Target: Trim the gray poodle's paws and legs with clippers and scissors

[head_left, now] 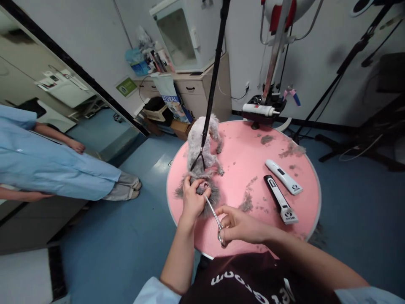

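A small grey dog (202,147) stands on a round pink grooming table (243,169), tethered by a black leash from an overhead arm. My left hand (192,198) is closed on the dog's head and ear, holding the fur. My right hand (236,223) grips metal forceps or scissors (215,216) by the finger loops, with the tip pointing up into the dog's ear just beside my left fingers.
A white clipper (284,176) and a black-and-white clipper (280,198) lie on the table's right half among fur clumps (292,148). A person in blue clothing (47,160) stands at the left. A cabinet (190,86) and stands line the back wall.
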The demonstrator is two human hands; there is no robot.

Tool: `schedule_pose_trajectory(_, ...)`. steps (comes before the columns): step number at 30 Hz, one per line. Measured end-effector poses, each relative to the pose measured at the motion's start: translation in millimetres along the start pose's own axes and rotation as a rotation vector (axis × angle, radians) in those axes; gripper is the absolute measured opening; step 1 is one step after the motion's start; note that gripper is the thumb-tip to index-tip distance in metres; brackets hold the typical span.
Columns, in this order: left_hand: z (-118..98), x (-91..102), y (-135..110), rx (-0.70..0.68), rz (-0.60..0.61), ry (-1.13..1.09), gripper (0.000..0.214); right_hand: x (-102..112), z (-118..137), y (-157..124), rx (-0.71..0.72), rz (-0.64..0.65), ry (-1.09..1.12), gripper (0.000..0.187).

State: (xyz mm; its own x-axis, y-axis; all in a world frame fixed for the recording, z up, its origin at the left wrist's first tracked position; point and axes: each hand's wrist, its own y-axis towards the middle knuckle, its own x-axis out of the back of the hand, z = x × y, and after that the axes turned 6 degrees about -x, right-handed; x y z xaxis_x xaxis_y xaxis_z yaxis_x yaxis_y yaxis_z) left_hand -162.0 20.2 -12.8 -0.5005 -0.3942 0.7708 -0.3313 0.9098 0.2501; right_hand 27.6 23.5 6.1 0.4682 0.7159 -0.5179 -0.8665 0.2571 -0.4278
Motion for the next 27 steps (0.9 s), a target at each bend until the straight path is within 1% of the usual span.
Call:
schedule_pose_trajectory(2, 1.8, -1.3, 0.0, -0.006, 0.001, 0.0, 0.029, -0.7, -2.8, 5.3, 0.04, -0.128, -0.04, 0.047)
schedule_pose_trajectory(4, 2.9, -2.1, 0.0, -0.021, -0.003, 0.005, 0.029, -0.9, -3.4, 8.8, 0.057, -0.222, -0.092, 0.044)
schedule_pose_trajectory(7, 2.7, -2.7, -0.4, -0.044, -0.005, 0.018, 0.029, -0.3, -0.2, 12.5, 0.062, -0.296, -0.184, 0.036)
schedule_pose_trajectory(9, 1.9, -2.9, -1.1, -0.054, -0.005, 0.028, 0.028, 0.2, 2.9, 15.6, 0.065, -0.322, -0.217, 0.034)
schedule_pose_trajectory(11, 0.9, -3.2, -2.3, -0.06, -0.007, 0.04, 0.028, 0.8, 5.2, 19.2, 0.072, -0.316, -0.222, 0.033)
schedule_pose_trajectory(14, 0.5, -3.7, -4.1, -0.059, -0.005, 0.051, 0.029, 1.7, 5.6, 21.2, 0.091, -0.27, -0.201, 0.031)
schedule_pose_trajectory(19, 2.8, -5.2, -5.4, -0.058, 0.003, 0.056, 0.03, 4.9, 2.9, 13.4, 0.079, -0.193, -0.127, 0.035)
schedule_pose_trajectory(21, 3.8, -6.5, -6.1, -0.071, 0.0, 0.065, 0.03, 6.2, 4.0, 12.0, 0.058, -0.209, -0.123, 0.036)
schedule_pose_trajectory(24, 4.8, -9.1, -7.8, -0.107, -0.018, 0.093, 0.029, 6.3, 7.9, 14.2, 0.026, -0.249, -0.137, 0.031)
schedule_pose_trajectory(27, 5.9, -11.0, -9.6, -0.124, -0.036, 0.107, 0.028, 3.0, 10.5, 15.0, 0.032, -0.241, -0.117, 0.029)
